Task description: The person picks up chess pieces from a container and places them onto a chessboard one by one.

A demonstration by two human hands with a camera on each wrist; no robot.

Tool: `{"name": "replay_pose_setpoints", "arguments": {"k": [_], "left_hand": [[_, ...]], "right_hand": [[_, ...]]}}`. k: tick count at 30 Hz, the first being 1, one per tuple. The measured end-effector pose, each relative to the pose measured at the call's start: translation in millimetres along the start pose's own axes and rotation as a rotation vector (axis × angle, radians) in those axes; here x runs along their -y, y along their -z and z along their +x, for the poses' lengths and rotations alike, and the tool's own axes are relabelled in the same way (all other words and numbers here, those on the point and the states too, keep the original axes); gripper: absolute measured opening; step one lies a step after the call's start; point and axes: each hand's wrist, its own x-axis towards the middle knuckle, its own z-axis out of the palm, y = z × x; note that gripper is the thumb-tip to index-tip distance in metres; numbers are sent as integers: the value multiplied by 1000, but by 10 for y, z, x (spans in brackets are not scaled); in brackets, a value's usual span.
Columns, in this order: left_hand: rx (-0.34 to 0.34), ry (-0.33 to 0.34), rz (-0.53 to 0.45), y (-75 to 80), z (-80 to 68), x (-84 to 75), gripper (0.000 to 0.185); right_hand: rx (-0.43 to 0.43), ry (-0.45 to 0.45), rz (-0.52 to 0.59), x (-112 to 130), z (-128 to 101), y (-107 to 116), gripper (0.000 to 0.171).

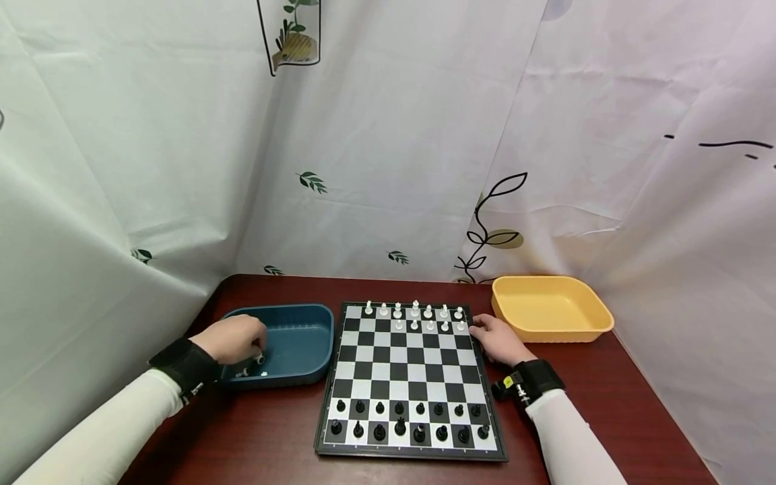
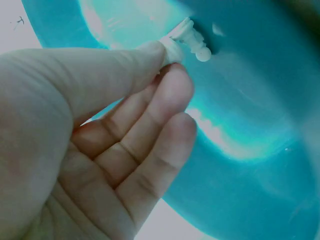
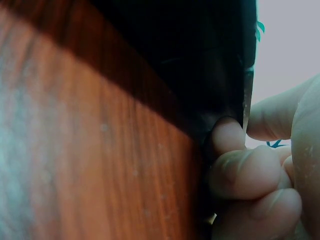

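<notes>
Left hand: reached into the blue tray, thumb and forefinger pinched on a small white chess piece; other fingers loosely curled beneath, as seen from the left wrist.
White chess piece: glossy moulded plastic, knobbed top, lifted just above the tray floor, near the tray's close left part.
Right hand: rested at the far right edge of the chessboard, fingers curled against the board's dark rim with fingertips touching it; gripped or merely pressed, cannot tell.
Wrists: wrapped in black bands, white sleeves behind.
Blue tray: rounded rectangle, smooth shiny plastic, shallow walls, left of the board and just beside it; a couple more small pieces lay in its near left corner by the hand.
Chessboard: flat square, black and white checks, thin dark frame, centred on the table.
White pieces: set in two rows along the far edge, second row only partly filled.
Black pieces: two full rows along the near edge.
Yellow tray: matte plastic, rounded rectangle, far right, just beside the board's far corner and the right hand.
Table: reddish-brown wood grain, slight sheen.
Backdrop: creased pale sheeting printed with leaf sprigs, draped on three sides.
</notes>
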Motion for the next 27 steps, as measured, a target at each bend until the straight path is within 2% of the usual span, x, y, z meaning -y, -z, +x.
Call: {"name": "replay_pose_setpoints", "arguments": {"k": [4,12,21,27], "left_hand": [[-35,14,32,21,20,8,23],[-119,21,36,117,92,-58,26],[-208,-30,72,206,249,-153,14],[-238,-40,95,217,386,-242,7]], "right_hand": [[6,11,4,-11,6,8,39],[12,15,7,-15,12,5,39],[7,2,6,6,-4,13,39],[9,5,10,4,-1,4,39]]}}
